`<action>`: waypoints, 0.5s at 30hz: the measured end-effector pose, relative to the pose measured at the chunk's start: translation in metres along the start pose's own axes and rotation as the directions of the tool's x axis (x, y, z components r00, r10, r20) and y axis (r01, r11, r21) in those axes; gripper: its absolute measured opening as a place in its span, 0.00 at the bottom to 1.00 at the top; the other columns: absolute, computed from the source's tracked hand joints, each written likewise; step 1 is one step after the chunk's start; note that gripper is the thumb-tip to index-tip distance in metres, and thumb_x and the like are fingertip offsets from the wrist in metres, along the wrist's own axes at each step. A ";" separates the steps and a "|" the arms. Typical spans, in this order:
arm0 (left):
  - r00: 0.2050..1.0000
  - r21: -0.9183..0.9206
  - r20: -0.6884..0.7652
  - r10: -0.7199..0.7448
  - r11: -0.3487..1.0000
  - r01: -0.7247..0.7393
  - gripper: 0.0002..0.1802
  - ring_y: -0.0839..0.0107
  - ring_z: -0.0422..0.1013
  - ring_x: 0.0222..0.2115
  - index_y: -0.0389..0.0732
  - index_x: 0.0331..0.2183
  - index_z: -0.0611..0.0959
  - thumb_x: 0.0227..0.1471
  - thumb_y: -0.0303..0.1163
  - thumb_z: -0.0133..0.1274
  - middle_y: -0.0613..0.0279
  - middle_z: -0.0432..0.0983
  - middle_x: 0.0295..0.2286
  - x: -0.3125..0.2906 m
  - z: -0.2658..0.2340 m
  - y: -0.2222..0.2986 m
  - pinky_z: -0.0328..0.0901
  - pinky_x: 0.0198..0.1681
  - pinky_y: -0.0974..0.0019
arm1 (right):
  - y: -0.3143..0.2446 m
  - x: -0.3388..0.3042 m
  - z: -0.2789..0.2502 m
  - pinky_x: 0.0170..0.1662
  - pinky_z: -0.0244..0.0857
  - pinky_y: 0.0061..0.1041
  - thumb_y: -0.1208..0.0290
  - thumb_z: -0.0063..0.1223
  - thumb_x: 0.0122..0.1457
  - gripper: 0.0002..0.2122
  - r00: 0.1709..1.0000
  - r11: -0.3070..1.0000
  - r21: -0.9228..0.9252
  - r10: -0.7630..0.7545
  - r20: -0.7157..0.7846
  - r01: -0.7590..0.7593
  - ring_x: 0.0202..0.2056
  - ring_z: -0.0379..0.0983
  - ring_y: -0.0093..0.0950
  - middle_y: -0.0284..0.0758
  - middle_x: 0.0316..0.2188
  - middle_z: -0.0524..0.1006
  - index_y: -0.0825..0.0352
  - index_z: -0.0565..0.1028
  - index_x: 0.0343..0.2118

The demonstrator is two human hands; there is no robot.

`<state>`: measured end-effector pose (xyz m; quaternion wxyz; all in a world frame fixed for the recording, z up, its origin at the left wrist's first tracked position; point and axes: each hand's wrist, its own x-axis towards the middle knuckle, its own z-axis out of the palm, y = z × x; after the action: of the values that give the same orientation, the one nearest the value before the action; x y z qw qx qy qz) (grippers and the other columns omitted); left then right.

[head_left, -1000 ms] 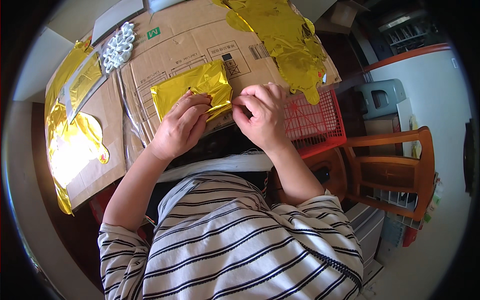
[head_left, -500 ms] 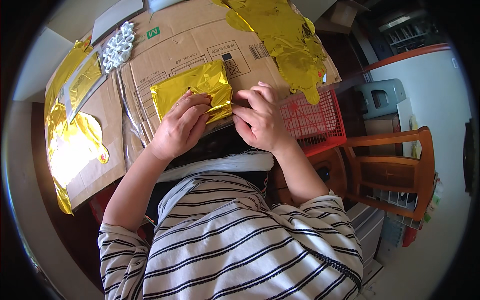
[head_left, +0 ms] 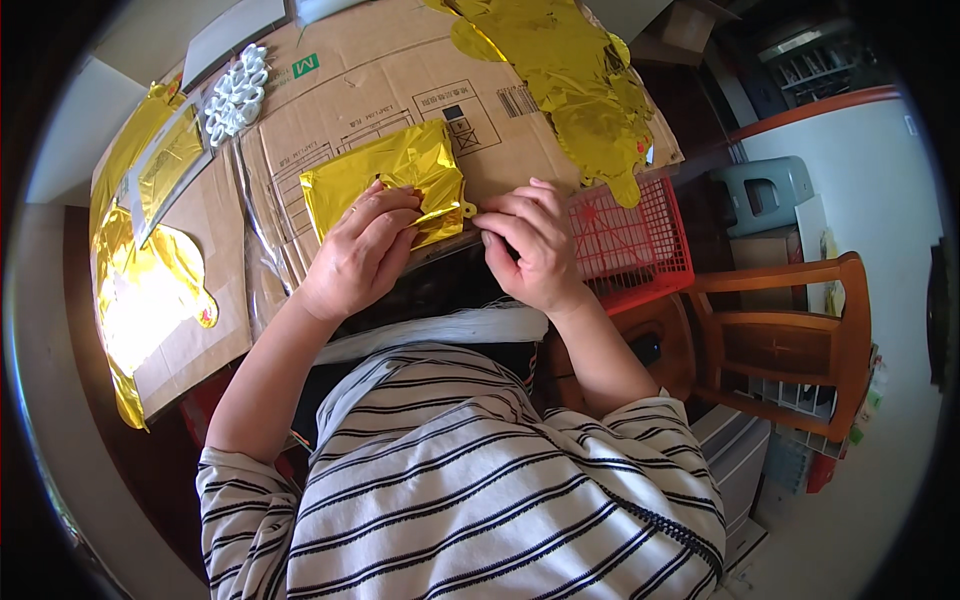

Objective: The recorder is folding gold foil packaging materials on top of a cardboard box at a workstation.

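On cardboard (head_left: 360,80), head view: folded gold foil (head_left: 390,160) lies under the left hand (head_left: 360,250), curled; right hand (head_left: 535,250) half open beside its tab (head_left: 469,210); both grips unconfirmed. Red basket (head_left: 630,240), wooden chair (head_left: 850,330) at right; upper foil sheet (head_left: 565,65) cut off.

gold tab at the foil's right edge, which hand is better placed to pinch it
Likely the right hand: its fingertips are close to the tab; the left hand rests on the gold foil.

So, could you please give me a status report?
Left hand on folded gold foil. Right hand beside its small tab, contact unclear. Red basket to the right.
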<state>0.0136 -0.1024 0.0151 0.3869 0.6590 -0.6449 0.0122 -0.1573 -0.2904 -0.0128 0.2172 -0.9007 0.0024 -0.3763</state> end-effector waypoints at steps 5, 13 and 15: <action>1.000 0.006 0.003 0.002 1.000 -0.002 0.09 0.51 0.76 0.47 0.30 0.41 0.79 0.57 0.17 0.54 0.47 0.78 0.44 0.000 -0.001 0.001 0.65 0.61 0.50 | 0.000 0.007 0.001 0.51 0.62 0.39 0.77 0.63 0.50 0.07 0.992 0.993 -0.023 0.112 -0.059 -0.113 0.42 0.69 0.37 0.30 0.37 0.76 0.61 0.80 0.32; 1.000 -0.001 -0.007 -0.007 1.000 0.007 0.12 0.53 0.76 0.47 0.34 0.42 0.80 0.54 0.19 0.58 0.50 0.78 0.44 -0.001 0.000 -0.001 0.65 0.61 0.47 | 0.000 0.014 0.005 0.47 0.62 0.36 0.74 0.66 0.50 0.04 0.963 0.960 0.099 0.268 -0.039 -0.263 0.41 0.70 0.34 0.29 0.37 0.77 0.62 0.82 0.30; 1.000 0.002 -0.007 -0.008 1.000 0.008 0.12 0.53 0.76 0.47 0.34 0.42 0.80 0.54 0.19 0.58 0.50 0.78 0.44 -0.001 0.000 -0.001 0.65 0.61 0.47 | 0.001 0.019 0.003 0.48 0.62 0.36 0.73 0.67 0.49 0.05 0.967 0.966 0.063 0.253 -0.019 -0.252 0.42 0.70 0.34 0.28 0.37 0.77 0.61 0.82 0.30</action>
<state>0.0139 -0.1012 0.0143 0.3884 0.6621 -0.6408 0.0135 -0.1415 -0.2934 -0.0018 0.2902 -0.8809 0.1087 -0.3578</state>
